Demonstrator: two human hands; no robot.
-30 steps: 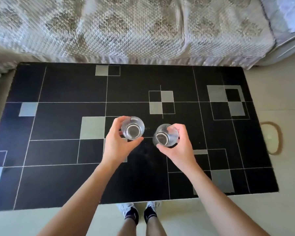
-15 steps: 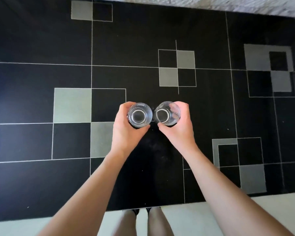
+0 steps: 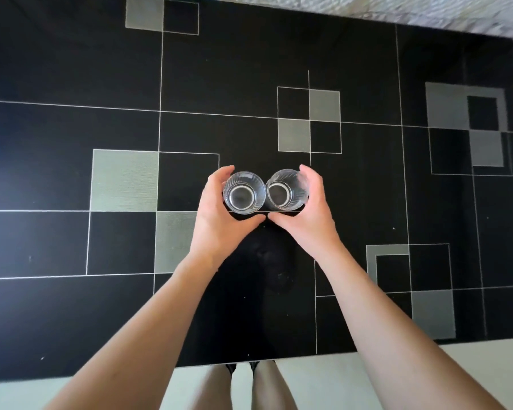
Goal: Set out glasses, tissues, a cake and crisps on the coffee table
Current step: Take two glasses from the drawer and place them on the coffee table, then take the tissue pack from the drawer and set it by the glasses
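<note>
The single head view looks steeply down, close above the black coffee table (image 3: 71,69).

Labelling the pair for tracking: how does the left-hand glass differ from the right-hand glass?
1. The left-hand glass is gripped by the left hand; the right-hand glass by the right hand.
2. The left-hand glass shows its full round rim; the right-hand glass's outer rim is partly hidden by fingers.
3. The left-hand glass's ribbing shows clearly; the right-hand glass's is fainter.

Shared: both clear, empty, upright, side by side over the black coffee table.
</note>
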